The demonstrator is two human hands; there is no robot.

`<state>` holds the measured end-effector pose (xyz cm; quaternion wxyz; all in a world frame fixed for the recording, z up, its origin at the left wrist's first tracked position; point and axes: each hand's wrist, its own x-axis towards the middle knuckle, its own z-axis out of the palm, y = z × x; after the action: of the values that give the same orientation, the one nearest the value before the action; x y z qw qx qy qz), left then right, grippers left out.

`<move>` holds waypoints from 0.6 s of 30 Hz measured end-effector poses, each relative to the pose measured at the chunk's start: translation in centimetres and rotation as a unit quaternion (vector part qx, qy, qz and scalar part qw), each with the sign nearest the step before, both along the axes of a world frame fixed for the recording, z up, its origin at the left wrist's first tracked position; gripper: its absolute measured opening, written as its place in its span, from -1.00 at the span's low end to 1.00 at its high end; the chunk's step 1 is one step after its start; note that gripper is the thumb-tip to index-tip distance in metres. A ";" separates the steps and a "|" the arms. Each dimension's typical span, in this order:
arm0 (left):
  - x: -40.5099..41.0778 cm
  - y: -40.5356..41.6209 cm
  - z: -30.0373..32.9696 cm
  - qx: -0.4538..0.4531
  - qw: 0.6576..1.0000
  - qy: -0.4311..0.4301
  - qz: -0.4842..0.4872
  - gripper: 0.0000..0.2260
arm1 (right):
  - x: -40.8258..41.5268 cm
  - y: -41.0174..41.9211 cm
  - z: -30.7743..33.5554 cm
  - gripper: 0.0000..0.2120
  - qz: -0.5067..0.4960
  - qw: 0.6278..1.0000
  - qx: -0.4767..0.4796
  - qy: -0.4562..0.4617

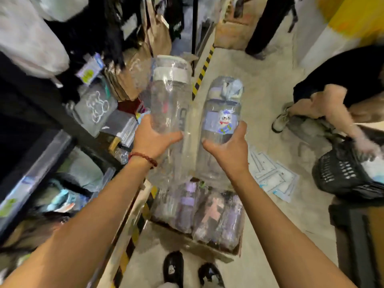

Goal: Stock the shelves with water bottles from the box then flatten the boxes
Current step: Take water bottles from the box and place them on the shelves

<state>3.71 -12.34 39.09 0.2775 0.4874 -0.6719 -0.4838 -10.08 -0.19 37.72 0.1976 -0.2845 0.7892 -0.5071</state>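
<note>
Bottles in both my hands: left hand wraps the white-lidded bottle, right hand the purple one, above the box. I'd shelve them upright, one at a time, leftward.

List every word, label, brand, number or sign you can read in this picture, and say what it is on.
None can be read with certainty.
Dark vertical lettering on the clear white-lidded bottle in the left hand: blurred.
Sticker on the clear purple-lidded bottle in the right hand: a cartoon animal, no legible words.
White lettering on the black hanging bag: too small.
Green tags on the grey shelf edge: blurred.
</note>
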 end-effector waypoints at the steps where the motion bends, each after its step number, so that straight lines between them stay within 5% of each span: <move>1: 0.8 0.2 1.6 -0.008 1.000 0.007 0.010 -0.49 | 0.3 -0.1 1.7 -0.25 0.011 1.000 -0.012 0.012; 11: 8.9 5.6 16.6 -0.140 0.982 0.061 0.111 -0.39 | 3.4 0.9 15.6 -0.28 0.181 0.972 -0.137 0.068; 14: 11.3 8.0 19.1 -0.159 0.970 0.084 0.163 -0.27 | 5.1 1.1 18.0 -0.25 0.244 0.951 -0.181 0.063; 18: 15.3 11.7 20.6 -0.199 0.942 0.070 0.261 -0.35 | 9.4 0.5 20.1 -0.30 0.340 0.912 -0.226 0.042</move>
<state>19.01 -0.64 59.70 0.5319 0.5454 -0.5822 -0.2838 -0.68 0.35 57.86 0.2552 -0.5933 0.5168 -0.5620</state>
